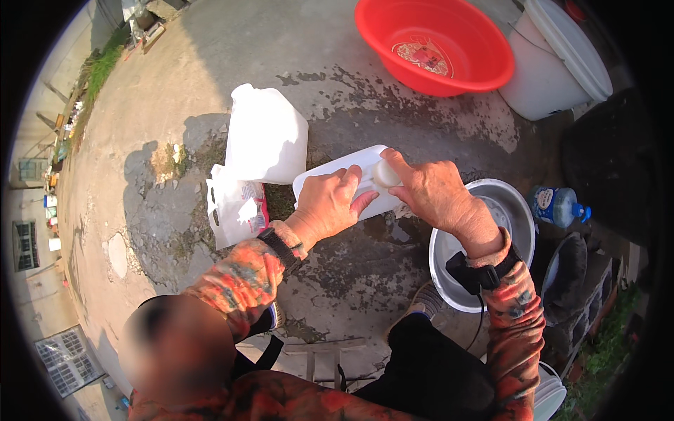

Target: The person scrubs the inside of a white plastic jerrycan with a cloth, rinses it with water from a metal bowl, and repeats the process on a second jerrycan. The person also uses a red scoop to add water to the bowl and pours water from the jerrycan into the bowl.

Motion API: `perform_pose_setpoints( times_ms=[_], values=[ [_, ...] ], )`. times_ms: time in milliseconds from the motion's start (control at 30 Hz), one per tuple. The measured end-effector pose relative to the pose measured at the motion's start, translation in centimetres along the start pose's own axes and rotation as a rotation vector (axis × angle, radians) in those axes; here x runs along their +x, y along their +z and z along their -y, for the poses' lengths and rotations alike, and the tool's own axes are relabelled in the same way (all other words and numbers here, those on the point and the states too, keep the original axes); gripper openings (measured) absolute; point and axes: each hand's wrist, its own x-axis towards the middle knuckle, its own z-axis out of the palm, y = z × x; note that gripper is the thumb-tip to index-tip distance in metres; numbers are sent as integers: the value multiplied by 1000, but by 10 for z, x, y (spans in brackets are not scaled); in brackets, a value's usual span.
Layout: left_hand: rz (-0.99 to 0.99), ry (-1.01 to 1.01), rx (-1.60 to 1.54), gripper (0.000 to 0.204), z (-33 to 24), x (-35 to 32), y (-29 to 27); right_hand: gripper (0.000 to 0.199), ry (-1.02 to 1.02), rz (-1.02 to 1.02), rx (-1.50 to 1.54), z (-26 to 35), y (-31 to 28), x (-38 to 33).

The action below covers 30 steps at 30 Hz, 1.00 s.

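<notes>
In front of me a white plastic jug (331, 168) lies tilted, its mouth end toward the right. My left hand (328, 201) is closed around its handle side, thumb toward the cap. With thumb and fingers, my right hand (439, 198) grips the round whitish cap (385, 174) at the jug's mouth. Whether the cap is loose or screwed on cannot be seen. Just left of this jug stands a second white jug (263, 137). Below that one lies a white plastic bag (232, 221) with pink print.
A red basin (484, 70) sits at the far right, beside a white lidded bucket (537, 77). Close to my right forearm is a metal basin (528, 242). Right of it lies a clear bottle with a blue cap (558, 206). The concrete ground (246, 52) has wet patches.
</notes>
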Motion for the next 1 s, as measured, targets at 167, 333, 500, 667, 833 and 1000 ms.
perform_pose_setpoints(
  times_ms=[167,333,500,667,833,1000],
  values=[
    [14,-28,-19,38,0,-1,1,73,100,88,-125,5,-3,-1],
    [7,-16,-13,38,0,-1,0,71,50,17,-53,6,-5,0],
    [4,-14,-5,37,0,-1,0,69,146,60,-83,4,-4,0],
    [-5,-27,-25,37,0,0,1,65,61,62,-36,5,-4,0],
    [5,-10,-3,38,-1,-1,-1,65,95,49,-73,4,-5,1],
    [3,-33,-19,38,-2,-1,0,63,9,40,-77,1,-4,0]
  ],
)
